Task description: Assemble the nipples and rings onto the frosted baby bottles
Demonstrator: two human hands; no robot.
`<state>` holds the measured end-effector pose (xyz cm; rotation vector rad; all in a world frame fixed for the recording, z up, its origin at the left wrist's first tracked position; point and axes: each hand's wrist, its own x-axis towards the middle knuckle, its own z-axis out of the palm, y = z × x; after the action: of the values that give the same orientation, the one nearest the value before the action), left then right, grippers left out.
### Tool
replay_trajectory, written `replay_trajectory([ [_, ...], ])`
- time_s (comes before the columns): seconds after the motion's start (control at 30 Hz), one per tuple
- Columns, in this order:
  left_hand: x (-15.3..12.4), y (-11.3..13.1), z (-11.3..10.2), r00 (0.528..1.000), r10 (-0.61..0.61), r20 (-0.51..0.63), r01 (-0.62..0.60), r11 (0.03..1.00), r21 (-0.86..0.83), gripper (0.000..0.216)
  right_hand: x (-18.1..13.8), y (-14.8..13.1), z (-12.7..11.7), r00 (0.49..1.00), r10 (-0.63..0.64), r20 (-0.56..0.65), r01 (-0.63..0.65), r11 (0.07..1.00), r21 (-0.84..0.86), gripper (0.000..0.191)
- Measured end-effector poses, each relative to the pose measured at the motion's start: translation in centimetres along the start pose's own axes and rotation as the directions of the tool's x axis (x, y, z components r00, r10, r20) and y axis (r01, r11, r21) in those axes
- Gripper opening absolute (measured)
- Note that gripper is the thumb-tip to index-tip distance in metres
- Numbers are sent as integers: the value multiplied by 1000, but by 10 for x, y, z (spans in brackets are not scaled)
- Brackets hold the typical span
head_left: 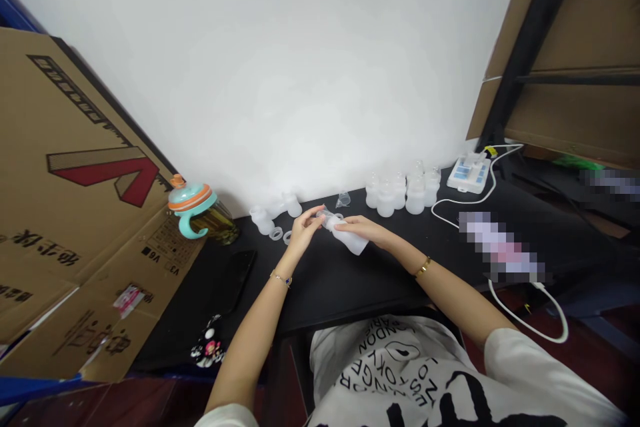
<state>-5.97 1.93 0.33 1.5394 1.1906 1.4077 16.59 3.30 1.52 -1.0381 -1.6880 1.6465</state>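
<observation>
My right hand (pixel 364 230) is wrapped round a translucent white plastic bottle (pixel 351 240), held tilted above the black table (pixel 340 280). My left hand (pixel 303 230) pinches the bottle's neck end, where a small clear cap or nipple part (pixel 326 216) sits. Both hands meet over the middle of the table. Two loose white rings (pixel 280 235) lie on the table just left of my left hand.
A cluster of white bottles (pixel 403 192) stands at the back right, a few more bottle parts (pixel 273 210) at the back left. A teal and orange sippy cup (pixel 195 207), cardboard boxes (pixel 75 214), a black phone (pixel 235 277), a power strip (pixel 469 174) and a white cable (pixel 500 280) surround the work area.
</observation>
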Motion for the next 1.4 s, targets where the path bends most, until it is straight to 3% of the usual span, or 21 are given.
replay_trajectory([
  [0.53, 1, -5, -2, 998, 31, 53, -33, 999, 33, 55, 0, 1, 1, 1000, -6, 6, 6, 1000, -8, 47],
  [1.07, -1, -9, 1, 995, 80, 52, -81, 997, 17, 55, -5, -3, 6, 997, -34, -68, 40, 995, 92, 45],
  [1.27, -9, -5, 4, 984, 132, 123, -154, 968, 198, 78, -3, 1, 8, 989, -80, -121, 99, 981, 165, 44],
  [1.4, -11, -3, 5, 968, 199, 152, -238, 916, 323, 73, 1, 6, 10, 990, -75, -120, 100, 971, 216, 52],
])
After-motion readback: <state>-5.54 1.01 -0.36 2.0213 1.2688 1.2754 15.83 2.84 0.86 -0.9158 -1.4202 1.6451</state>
